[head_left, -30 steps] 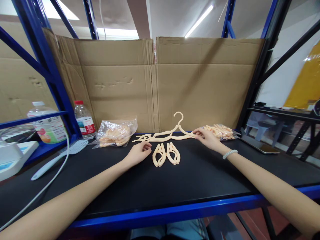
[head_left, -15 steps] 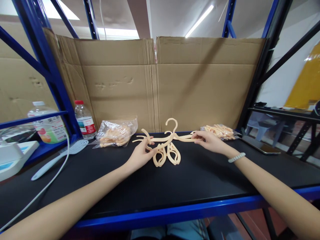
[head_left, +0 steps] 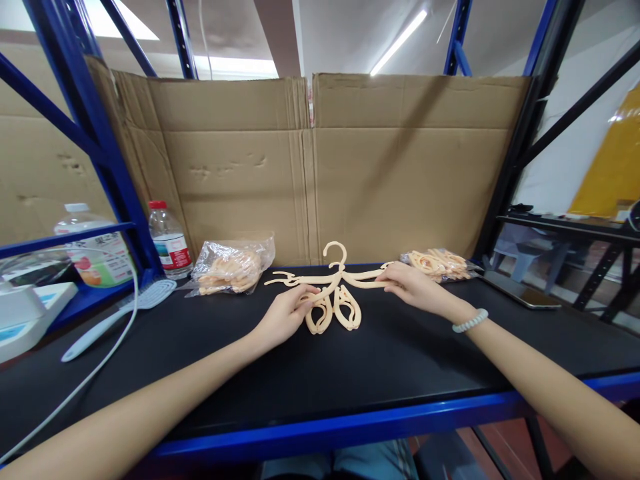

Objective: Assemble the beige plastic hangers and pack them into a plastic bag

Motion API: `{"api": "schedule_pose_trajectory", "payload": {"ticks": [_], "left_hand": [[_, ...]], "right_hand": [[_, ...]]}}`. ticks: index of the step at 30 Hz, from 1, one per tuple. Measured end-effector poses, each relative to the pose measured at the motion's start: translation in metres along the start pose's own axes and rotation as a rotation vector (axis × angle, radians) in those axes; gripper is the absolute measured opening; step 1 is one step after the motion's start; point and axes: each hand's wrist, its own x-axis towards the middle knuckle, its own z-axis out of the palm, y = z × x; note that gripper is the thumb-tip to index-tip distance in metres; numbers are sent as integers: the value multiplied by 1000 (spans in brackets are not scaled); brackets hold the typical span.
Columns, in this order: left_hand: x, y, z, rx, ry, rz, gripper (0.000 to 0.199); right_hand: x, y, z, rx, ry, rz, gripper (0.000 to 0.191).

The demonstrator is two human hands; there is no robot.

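Observation:
A cream folding clothes hanger (head_left: 365,283) spans the space between my hands, its hook (head_left: 344,250) pointing up. My left hand (head_left: 285,313) pinches its left arm, with fingers closed around the end. My right hand (head_left: 413,283) is closed on the opposite arm, near its tip. Just behind the held hanger, another cream hanger (head_left: 283,279) lies on the black tabletop, partly covered. Below the hook rest two folded cream hangers (head_left: 320,319) side by side, the left one close to my left fingertips.
Clear plastic bags of cream hangers stand at the back left (head_left: 230,267) and back right (head_left: 440,263). A red-capped bottle (head_left: 170,243), a hairbrush (head_left: 120,317) and a white cable (head_left: 113,353) are on the left. A phone (head_left: 523,290) lies far right. Cardboard (head_left: 240,167) walls the back.
The held hanger's hook has shifted left and slightly down. The curved piece standing up by my left fingers has gone down out of sight. My right hand has moved slightly left.

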Motion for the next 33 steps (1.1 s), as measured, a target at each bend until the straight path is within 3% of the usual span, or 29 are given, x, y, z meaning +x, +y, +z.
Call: {"api": "schedule_pose_trajectory", "payload": {"ticks": [3,6,10,14,24,33], "left_hand": [[-1,4,0,0,-6,-25,23],[-1,6,0,-8,-10,-44,23],[0,4,0,-45,-10,-55,23],[0,4,0,-40,-6,-70,23],[-1,10,0,-17,1,-94,23],[0,11,-1,-33,-2,-98,22]], "right_hand": [[0,-3,0,-221,25,-24,16],[-1,-9,0,-390,59,44,21],[-1,-18,2,-523,50,131,24],[-1,-18,3,-613,43,126,22],[-1,-17,2,-629,104,42,24],[-2,-15,7,-301,99,72,18]]}}
